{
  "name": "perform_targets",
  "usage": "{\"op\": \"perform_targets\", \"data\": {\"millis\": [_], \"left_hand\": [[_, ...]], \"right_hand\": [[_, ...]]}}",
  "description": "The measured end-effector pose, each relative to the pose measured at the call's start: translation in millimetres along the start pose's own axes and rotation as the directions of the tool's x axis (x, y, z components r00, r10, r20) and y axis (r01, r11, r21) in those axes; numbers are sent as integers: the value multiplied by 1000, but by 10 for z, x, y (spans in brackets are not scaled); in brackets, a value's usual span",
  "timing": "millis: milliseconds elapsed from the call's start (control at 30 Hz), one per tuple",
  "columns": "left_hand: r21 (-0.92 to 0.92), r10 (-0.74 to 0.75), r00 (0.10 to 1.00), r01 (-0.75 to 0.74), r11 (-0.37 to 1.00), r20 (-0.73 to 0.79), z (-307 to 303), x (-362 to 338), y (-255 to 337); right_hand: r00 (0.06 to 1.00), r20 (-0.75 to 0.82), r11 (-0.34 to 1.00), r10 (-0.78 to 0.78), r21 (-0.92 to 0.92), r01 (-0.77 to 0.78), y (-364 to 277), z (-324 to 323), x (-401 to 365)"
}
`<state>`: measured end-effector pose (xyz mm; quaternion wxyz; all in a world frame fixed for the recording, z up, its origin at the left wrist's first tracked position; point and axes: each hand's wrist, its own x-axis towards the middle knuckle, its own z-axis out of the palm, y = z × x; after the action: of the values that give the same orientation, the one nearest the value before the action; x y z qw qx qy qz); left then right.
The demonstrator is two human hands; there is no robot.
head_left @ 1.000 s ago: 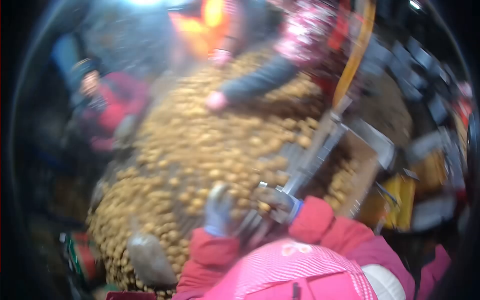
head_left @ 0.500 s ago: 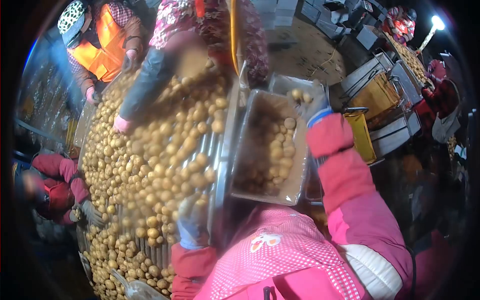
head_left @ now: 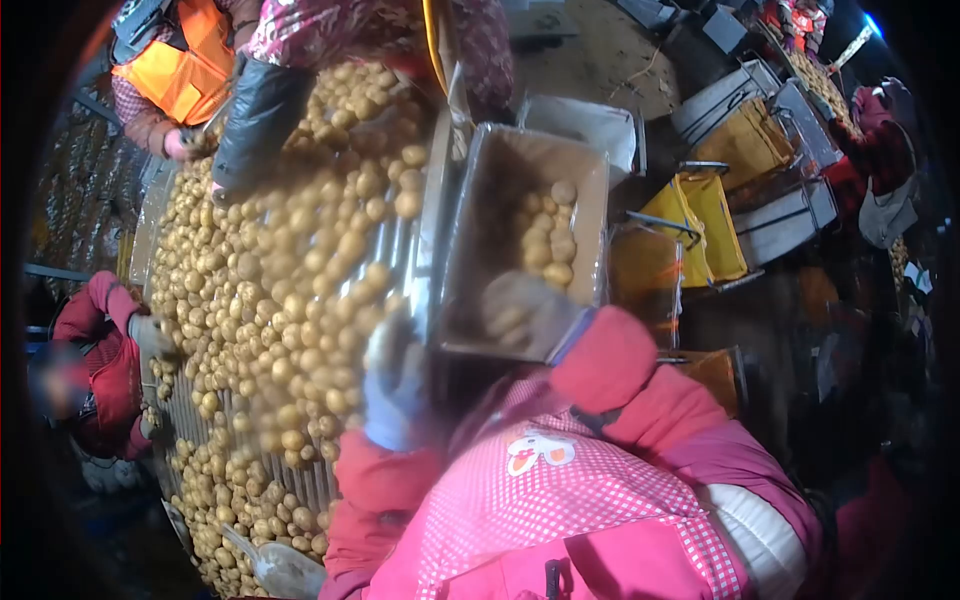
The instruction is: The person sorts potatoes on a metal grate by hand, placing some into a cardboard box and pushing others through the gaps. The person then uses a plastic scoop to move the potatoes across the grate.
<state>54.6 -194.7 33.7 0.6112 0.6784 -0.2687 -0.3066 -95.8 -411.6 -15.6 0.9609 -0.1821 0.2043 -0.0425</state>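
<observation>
Over the near end of a plastic-lined box (head_left: 590,180) is my right hand (head_left: 530,315), in a grey glove blurred by motion. Its fingers curl around potatoes low in the box. More potatoes (head_left: 548,235) lie heaped further along the same box. My left hand (head_left: 393,375), gloved with a blue cuff, is at the near right edge of the sorting table, its fingers stretched out and apart beside the loose potatoes (head_left: 260,290). The table's metal rail (head_left: 432,215) runs between the heap and the box.
Across the table, a person in an orange vest (head_left: 185,70) and another in dark sleeves (head_left: 262,115) lean in. A third person (head_left: 105,360) works at the left. A metal scoop (head_left: 285,568) lies at the near edge. Yellow crates (head_left: 705,225) and a white crate (head_left: 590,125) stand right.
My right hand has moved from the box's far right corner, where it held potatoes, down to its near end. My left hand has shifted slightly up. The whole view has tilted.
</observation>
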Motion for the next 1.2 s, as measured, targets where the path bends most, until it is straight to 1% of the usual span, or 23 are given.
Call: {"op": "perform_targets", "data": {"millis": [33, 67, 100, 133, 167, 200, 233, 267, 333, 400, 500, 567, 667, 700, 767, 800, 833, 867, 900, 933, 1000, 1067, 1200], "left_hand": [[246, 121, 993, -120, 962, 12, -80, -43, -82], [478, 240, 970, -222, 850, 23, -159, -85, -164], [570, 246, 969, -215, 793, 23, -241, -125, -208], [603, 346, 937, -302, 739, 46, -260, -142, -221], [636, 442, 895, -380, 672, 68, -281, -160, -233], [395, 274, 960, -231, 889, -53, -356, -269, -456], [344, 254, 963, -210, 915, -87, -391, -311, -493], [458, 342, 938, -283, 842, -49, -405, -303, -428], [595, 431, 902, -351, 723, 9, -427, -303, -345], [590, 407, 913, -331, 737, 4, -442, -349, -240], [415, 258, 965, -219, 883, -39, -551, -398, -263], [188, 78, 993, -61, 980, -87, -641, -467, -188], [46, -162, 949, 181, 982, -270, -878, -668, -246], [44, -123, 917, 151, 988, -380, -993, -743, -473], [-114, -219, 849, 188, 976, -480, -1139, -886, -335], [53, -93, 855, 139, 989, -510, -1272, -999, -532], [221, 34, 847, 100, 970, -531, -1404, -1113, -729], [371, 63, 862, 149, 917, -503, -1449, -1222, -498], [510, 81, 877, 197, 838, -473, -1474, -1324, -378], [414, 34, 840, 230, 880, -541, -1474, -1461, -470], [566, 90, 847, 267, 780, -524, -1521, -1794, -821], [657, 24, 863, 366, 659, -504, -1439, -1999, -748], [834, -161, 891, 454, 315, -424, -1311, -2208, -646]], "right_hand": [[972, -226, 996, -68, 44, 80, -235, 84, -249], [887, -447, 984, -119, 67, 166, -428, 92, -503], [826, -524, 973, -205, -21, 228, -561, -193, -740], [903, -316, 955, -290, -148, 256, -680, -777, -1037], [897, -323, 953, -304, -94, 289, -730, -1017, -1432], [813, -490, 946, -313, -88, 312, -708, -1157, -1795], [839, -458, 956, -293, -150, 252, -649, -1477, -2259], [494, -683, 841, -538, -397, 368, -385, -1810, -2479], [193, -853, 859, -485, -423, 288, 1, -2282, -3116], [17, -931, 895, -364, -344, 283, 380, -2586, -3428], [-90, -958, 905, -271, -286, 316, 608, -2742, -3438], [-89, -948, 889, -306, -318, 330, 489, -2817, -3251], [-1, -887, 827, -462, -431, 362, -65, -2721, -2676], [63, -850, 801, -523, -465, 377, -271, -2612, -2388], [226, -704, 723, -673, -563, 400, -574, -2212, -1673], [225, -226, 247, -948, -966, 72, -606, -2132, -1321], [442, -468, 620, -765, -721, 309, -406, -965, -901], [597, -646, 876, -476, -293, 383, -205, 201, -482], [642, -151, 353, -751, -914, 198, -87, 107, -152], [750, 386, -475, -536, -873, 110, 45, 7, 150], [625, 750, -644, -215, -590, 487, 471, 774, 555], [709, 705, -753, 14, -459, 472, 827, 1010, 827], [689, 606, -696, 398, -291, 657, 1070, 1439, 1257]]}}
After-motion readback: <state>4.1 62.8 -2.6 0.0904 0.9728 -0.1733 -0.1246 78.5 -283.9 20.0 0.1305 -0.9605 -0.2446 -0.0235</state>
